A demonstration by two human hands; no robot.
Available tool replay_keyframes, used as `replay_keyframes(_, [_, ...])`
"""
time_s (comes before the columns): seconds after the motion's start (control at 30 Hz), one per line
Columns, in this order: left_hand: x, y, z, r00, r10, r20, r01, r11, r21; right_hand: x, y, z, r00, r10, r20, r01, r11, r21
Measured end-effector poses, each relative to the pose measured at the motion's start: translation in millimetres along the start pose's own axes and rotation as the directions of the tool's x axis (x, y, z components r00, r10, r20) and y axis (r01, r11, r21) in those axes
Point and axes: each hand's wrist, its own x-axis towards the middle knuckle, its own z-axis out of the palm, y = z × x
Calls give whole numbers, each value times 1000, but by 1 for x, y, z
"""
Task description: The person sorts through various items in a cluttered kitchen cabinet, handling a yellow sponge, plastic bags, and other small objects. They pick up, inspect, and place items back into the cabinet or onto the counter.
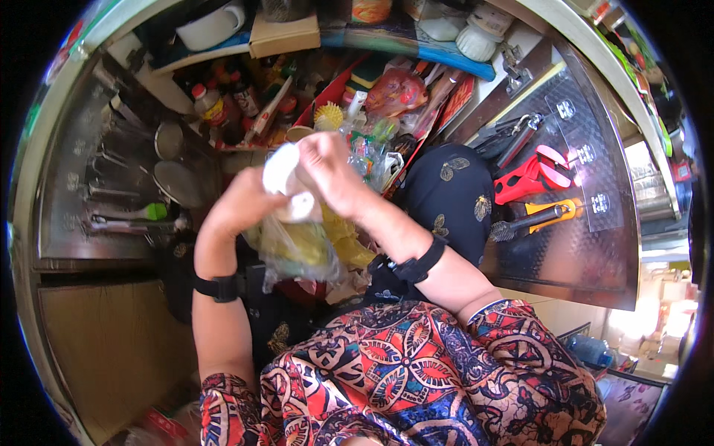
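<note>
My left hand [248, 195] and my right hand [329, 170] meet in front of me, both blurred by motion. Between them is a soft-looking white item [281, 171], gripped by my left hand and pinched by my right fingers; its kind is unclear. A second white, rounded part [302, 206] shows just under it, possibly the same item. Below my hands hangs a clear plastic bag [301, 253] with something yellowish-green in or behind it. Yellow plastic [351, 240] lies beside that bag, over my lap.
An open cabinet holds a red-sided box [357, 69] of sponges, bags and a yellow scrubber [329, 116]. Bottles [209, 106] stand to its left. Utensils hang on both doors, including red-handled scissors [532, 175]. A white mug [212, 27] and cardboard box [285, 34] sit on the shelf above.
</note>
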Motion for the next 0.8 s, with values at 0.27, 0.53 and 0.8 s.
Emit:
replay_keyframes(0.27, [2, -18, -44, 856, 9, -517, -150, 961, -231, 15, 57, -62, 929, 356, 106, -101, 517, -850])
replay_keyframes(0.53, [0, -13, -36, 844, 16, -536, -120, 980, -159, 59, 68, -66, 787, 582, 204, -59, 400, -915])
replay_keyframes(0.8, [6, -16, -24, 912, 25, -410, 13, 996, 90, 36, 41, -67, 984, 123, 132, 104, 211, -972])
